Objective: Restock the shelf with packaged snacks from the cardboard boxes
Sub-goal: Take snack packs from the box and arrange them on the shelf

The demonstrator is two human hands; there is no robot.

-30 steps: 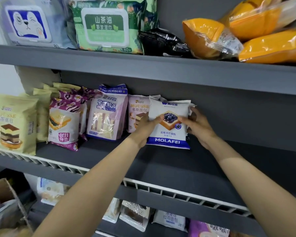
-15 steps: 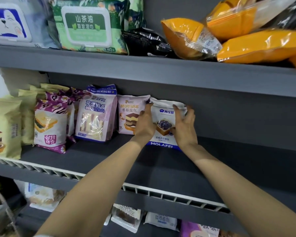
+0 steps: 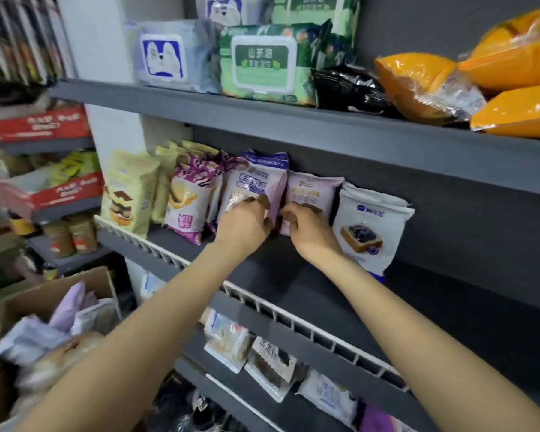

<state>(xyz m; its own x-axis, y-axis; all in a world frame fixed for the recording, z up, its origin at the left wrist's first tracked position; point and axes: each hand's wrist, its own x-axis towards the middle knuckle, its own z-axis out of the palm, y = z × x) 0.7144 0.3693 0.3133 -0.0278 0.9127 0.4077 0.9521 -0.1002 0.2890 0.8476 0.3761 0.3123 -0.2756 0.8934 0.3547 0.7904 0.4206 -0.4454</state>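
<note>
Item 1: left hand [image 3: 245, 224]. I see the bare forearm reaching up from lower left, wrist nearly straight, back of the hand toward me. Fingers curled against the front of the tall lilac-and-white plastic snack bag [image 3: 256, 185]; whether they pinch it or only press it, I cannot tell.

Item 2: right hand [image 3: 309, 232]. Forearm rising from lower right, hand angled left. Fingertips bent onto the lower front of the pale pink mousse-bread packet [image 3: 314, 190]; grasp or mere touch, I cannot tell.

Item 3: white plastic bread packet with a blueberry toast picture [image 3: 370, 229]. Standing upright on the dark grey middle shelf board [image 3: 293, 285], leaning on the back wall, just right of the pink packet. Neither hand touches it.

Item 4: row to the left, same shelf: purple-patterned sandwich bag [image 3: 189, 201], pale yellow cake bag [image 3: 130, 194].

Item 5: white wire rail [image 3: 293, 319] along the shelf's front edge.

Item 6: open brown cardboard box [image 3: 44, 294], lower left, holding blurred packets.
</note>
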